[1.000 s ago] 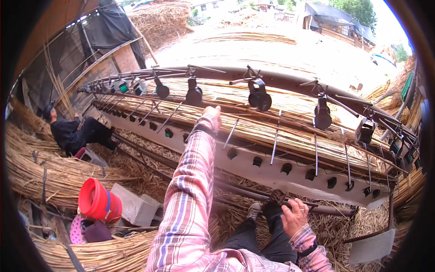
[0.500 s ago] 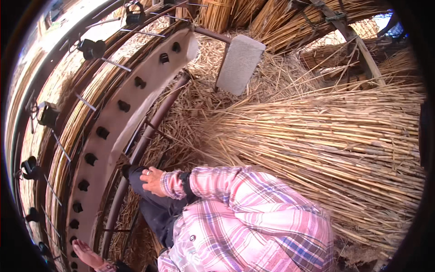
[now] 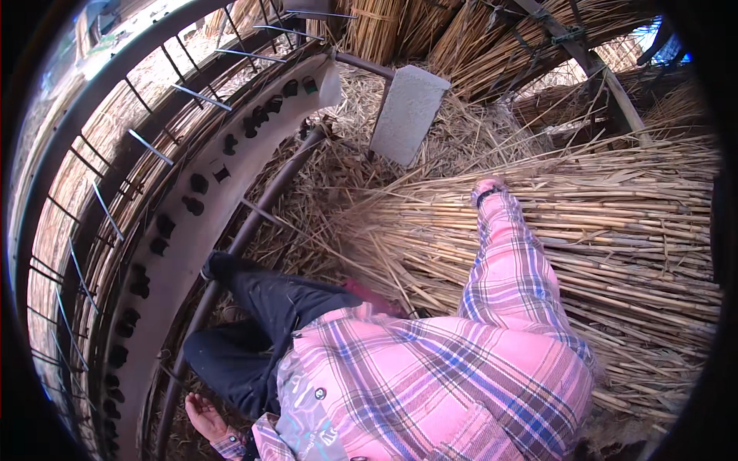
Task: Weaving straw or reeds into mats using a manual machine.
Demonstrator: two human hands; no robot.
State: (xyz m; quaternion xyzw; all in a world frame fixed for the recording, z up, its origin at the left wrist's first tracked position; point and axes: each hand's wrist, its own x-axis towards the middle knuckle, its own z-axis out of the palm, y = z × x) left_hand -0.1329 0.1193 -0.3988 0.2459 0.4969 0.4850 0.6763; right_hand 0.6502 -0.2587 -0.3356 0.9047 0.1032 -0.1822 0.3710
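Observation:
My right arm stretches out over the large heap of dry reeds (image 3: 615, 238). At its end my right hand (image 3: 487, 187) touches or hovers just over the stalks; its fingers are too small and foreshortened to make out. At the lower left, my left hand (image 3: 204, 417) is low beside my knee, palm turned up, fingers loosely bent and holding nothing. Along the curved frame at the left runs a pale strip (image 3: 165, 280) with black spools (image 3: 198, 183) lying on it, many in pairs. Beyond it, reeds lie along the metal frame (image 3: 58, 146) with its upright pins.
A pale rectangular block (image 3: 407, 115) is at the frame's far end. A brown pipe (image 3: 257, 223) runs beside my legs (image 3: 269, 303). Upright reed bundles (image 3: 373, 27) and a wooden pole (image 3: 615, 92) stand at the back. Loose straw (image 3: 307, 192) covers the ground.
My right hand has gone from my knee out to the reed heap. My left hand has dropped away from the pale strip. Spools that hung on the frame's far side are now on the strip.

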